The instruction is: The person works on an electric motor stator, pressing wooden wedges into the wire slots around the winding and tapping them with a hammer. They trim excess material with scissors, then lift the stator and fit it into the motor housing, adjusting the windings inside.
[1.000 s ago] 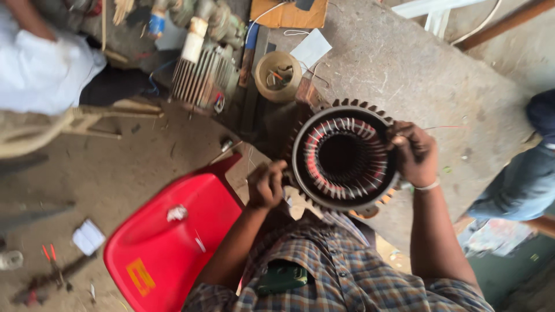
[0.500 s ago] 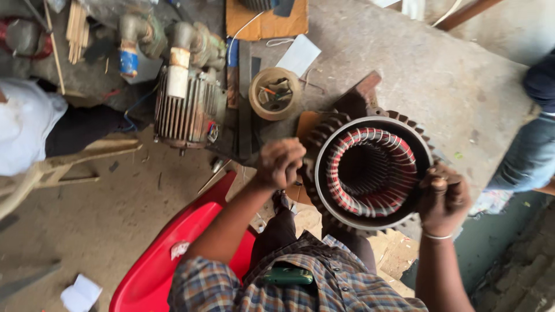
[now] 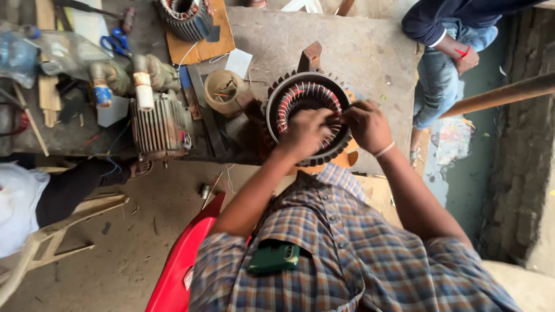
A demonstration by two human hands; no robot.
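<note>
A round finned motor stator (image 3: 308,95) with red and white windings stands on the grey workbench (image 3: 370,52) in front of me. My left hand (image 3: 304,133) rests on the near inner edge of the windings, fingers curled. My right hand (image 3: 365,124), with a white band at the wrist, pinches at the windings on the stator's right side. The two hands almost touch. What the fingertips hold is hidden.
A grey electric motor (image 3: 159,124), a small beige tub (image 3: 222,89), blue scissors (image 3: 115,41) and another stator (image 3: 185,16) sit on the bench to the left. A red plastic chair (image 3: 182,266) is under me. Another person's jeans and hand (image 3: 451,58) are at the right, a white sleeve (image 3: 20,205) at left.
The view has shifted so the stator sits higher and more central. My hands left the stator's outer sides and came together on the windings at its near right edge.
</note>
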